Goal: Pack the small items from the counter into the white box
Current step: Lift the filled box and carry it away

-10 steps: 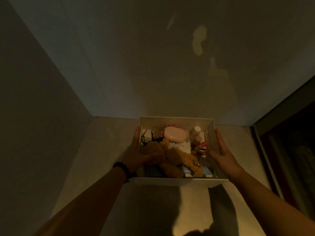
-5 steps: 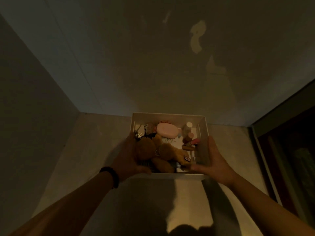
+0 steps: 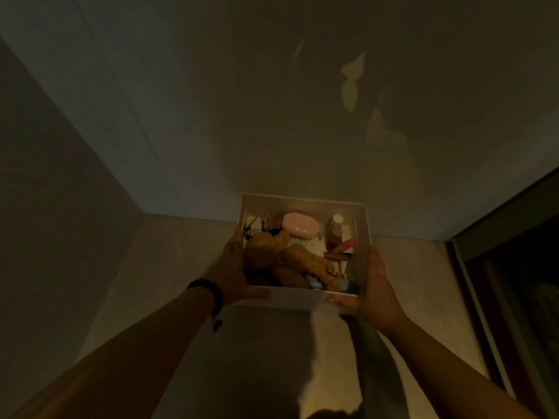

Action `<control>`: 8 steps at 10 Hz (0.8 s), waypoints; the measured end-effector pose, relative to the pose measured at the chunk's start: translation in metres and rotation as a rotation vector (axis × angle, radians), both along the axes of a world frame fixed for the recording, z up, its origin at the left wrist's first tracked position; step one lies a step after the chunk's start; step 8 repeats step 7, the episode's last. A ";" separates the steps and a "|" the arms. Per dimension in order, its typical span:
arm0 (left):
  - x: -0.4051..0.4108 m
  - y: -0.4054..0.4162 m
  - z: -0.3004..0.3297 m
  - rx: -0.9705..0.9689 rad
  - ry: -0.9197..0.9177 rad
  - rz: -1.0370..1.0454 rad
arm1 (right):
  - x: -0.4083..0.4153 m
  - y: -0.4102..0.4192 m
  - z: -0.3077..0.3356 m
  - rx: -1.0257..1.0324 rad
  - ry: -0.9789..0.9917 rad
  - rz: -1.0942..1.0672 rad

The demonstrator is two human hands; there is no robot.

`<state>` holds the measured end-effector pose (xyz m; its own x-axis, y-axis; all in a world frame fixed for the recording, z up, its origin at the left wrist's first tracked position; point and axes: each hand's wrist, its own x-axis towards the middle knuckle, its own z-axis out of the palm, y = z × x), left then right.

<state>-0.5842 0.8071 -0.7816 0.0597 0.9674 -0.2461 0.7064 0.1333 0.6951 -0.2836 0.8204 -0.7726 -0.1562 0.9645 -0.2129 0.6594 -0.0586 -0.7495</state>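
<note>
White box [image 3: 302, 299] between both hands [image 3: 230, 267].

1. The white box [image 3: 299, 300] now sits farther back on the desk [image 3: 181, 252], closer to the rear wall.
2. The left hand [image 3: 233, 276] has slid from inside the box to its outer side.
3. The right hand [image 3: 373, 293] has moved to the box's near right corner.
</note>
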 end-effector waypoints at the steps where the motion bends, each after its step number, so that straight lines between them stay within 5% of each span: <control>1: -0.002 0.004 -0.002 -0.025 0.001 0.021 | 0.001 0.005 -0.006 0.005 -0.045 0.018; 3: 0.002 0.007 0.006 -0.056 -0.002 0.022 | 0.001 0.005 -0.006 -0.017 -0.308 0.006; 4: 0.010 -0.007 0.024 -0.143 0.255 0.051 | 0.001 0.000 0.013 -0.064 -0.527 0.068; 5: 0.013 -0.037 0.066 -0.144 0.529 -0.023 | -0.001 -0.023 0.057 -0.019 -0.526 0.112; 7: 0.019 -0.110 0.216 -0.121 0.533 0.019 | -0.015 -0.090 0.194 0.091 -0.496 0.156; 8: 0.019 -0.110 0.216 -0.121 0.533 0.019 | -0.015 -0.090 0.194 0.091 -0.496 0.156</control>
